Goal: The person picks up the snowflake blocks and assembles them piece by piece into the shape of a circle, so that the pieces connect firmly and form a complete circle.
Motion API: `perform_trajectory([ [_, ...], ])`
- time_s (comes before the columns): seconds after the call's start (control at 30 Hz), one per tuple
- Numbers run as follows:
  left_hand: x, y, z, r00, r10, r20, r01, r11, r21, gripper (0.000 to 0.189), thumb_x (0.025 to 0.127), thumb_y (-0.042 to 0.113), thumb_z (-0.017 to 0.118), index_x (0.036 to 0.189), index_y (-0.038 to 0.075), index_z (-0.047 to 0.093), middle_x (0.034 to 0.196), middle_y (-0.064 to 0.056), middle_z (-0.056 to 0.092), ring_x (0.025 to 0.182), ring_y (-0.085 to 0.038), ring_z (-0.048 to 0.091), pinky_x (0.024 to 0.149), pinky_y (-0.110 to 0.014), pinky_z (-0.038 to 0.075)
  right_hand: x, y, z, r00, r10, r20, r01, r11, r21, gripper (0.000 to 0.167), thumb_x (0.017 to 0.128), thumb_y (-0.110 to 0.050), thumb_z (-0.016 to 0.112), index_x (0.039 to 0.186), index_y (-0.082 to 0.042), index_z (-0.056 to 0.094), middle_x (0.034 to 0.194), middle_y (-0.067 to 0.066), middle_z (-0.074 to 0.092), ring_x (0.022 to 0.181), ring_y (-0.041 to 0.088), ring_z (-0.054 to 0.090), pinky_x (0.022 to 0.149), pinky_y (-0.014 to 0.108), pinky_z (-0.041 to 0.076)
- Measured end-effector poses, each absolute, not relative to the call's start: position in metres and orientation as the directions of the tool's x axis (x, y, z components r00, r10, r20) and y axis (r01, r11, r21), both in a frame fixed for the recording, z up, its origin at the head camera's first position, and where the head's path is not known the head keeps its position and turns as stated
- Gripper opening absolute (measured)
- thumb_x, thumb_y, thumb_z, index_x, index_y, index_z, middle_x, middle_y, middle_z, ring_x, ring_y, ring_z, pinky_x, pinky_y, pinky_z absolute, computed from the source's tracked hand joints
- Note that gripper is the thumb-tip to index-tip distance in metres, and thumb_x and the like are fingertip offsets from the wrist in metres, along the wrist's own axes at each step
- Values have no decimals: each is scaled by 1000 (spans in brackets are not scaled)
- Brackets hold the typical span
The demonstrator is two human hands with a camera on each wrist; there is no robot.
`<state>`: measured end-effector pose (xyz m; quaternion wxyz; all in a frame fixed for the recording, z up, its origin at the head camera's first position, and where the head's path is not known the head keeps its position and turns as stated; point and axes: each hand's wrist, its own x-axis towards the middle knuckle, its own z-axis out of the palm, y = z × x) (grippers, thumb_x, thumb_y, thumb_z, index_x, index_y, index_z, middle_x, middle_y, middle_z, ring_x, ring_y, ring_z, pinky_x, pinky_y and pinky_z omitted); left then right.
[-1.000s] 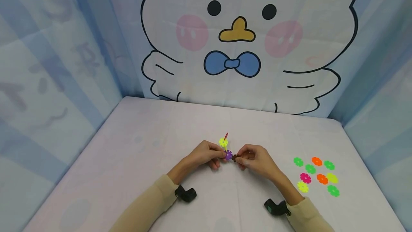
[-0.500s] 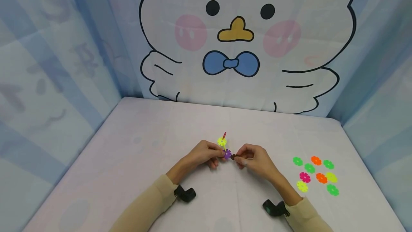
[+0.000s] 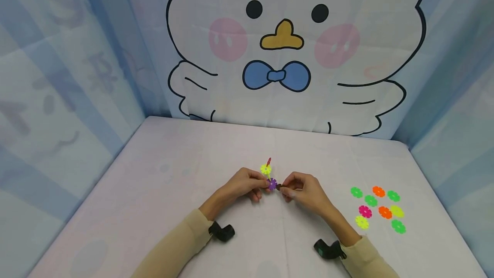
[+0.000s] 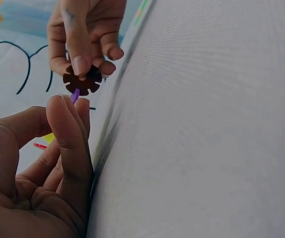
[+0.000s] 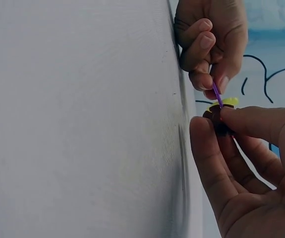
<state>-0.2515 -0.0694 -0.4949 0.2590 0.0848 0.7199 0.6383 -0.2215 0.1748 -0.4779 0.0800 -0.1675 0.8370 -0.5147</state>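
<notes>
My left hand (image 3: 245,184) pinches a purple notched flower disc (image 3: 272,184) between thumb and finger. Joined to that disc, a yellow disc (image 3: 266,169) stands up behind it, with a red disc (image 3: 269,161) seen edge-on at the top. Between thumb and fingertips my right hand (image 3: 305,191) holds a dark brown notched disc (image 4: 83,82). In the left wrist view the purple disc (image 4: 75,95) meets the brown one's rim edge-on, at a crossing angle. The right wrist view has the purple disc's edge (image 5: 217,95) right at the brown disc (image 5: 216,118), partly hidden by my thumb.
On the table's right lie several loose flower discs: green (image 3: 371,200), orange (image 3: 378,191), pink (image 3: 365,211) and yellow (image 3: 362,222). A pale cloth (image 3: 200,149) covers the table. Printed curtains (image 3: 285,106) stand along the back and both sides. Black wrist cameras (image 3: 221,231) sit at both cuffs.
The whole head view has shifted slightly. Both hands keep their grips, and the brown disc remains against the purple one, turned a little more edge-on in the right fingers.
</notes>
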Motion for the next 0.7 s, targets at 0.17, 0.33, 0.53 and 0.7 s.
perform_trajectory([
  [0.17, -251, -70, -495, -850, 458, -260, -202, 172, 964, 19, 97, 17, 76, 105, 1, 79, 88, -8, 81, 55, -8, 63, 53, -21, 55, -220, 173, -479, -935, -346, 74, -229, 431, -873, 11, 93, -8, 81, 93, -2, 72, 80, 14, 78, 68, 14, 73, 66, 24, 60],
  [0.33, -252, -70, -495, -848, 463, -256, -201, 167, 965, 18, 97, 16, 76, 105, -1, 79, 87, -7, 80, 57, -8, 63, 55, -21, 56, -219, 170, -480, -941, -323, 98, -244, 448, -860, 10, 92, -9, 82, 91, -4, 74, 81, 11, 79, 69, 10, 73, 66, 23, 59],
  [0.53, -253, -71, -495, -845, 468, -260, -213, 153, 965, 19, 97, 14, 75, 106, -2, 78, 86, -6, 80, 59, -7, 64, 56, -20, 57, -218, 166, -481, -951, -289, 115, -248, 483, -840, 8, 91, -7, 83, 88, -9, 75, 81, 5, 79, 72, 8, 73, 65, 22, 59],
  [0.7, -253, -71, -493, -846, 468, -254, -206, 152, 967, 19, 97, 13, 75, 107, -3, 78, 86, -5, 80, 60, -7, 64, 57, -20, 56, -217, 165, -481, -951, -276, 142, -267, 497, -826, 9, 89, -7, 84, 86, -8, 76, 84, 6, 80, 75, 8, 75, 65, 20, 58],
])
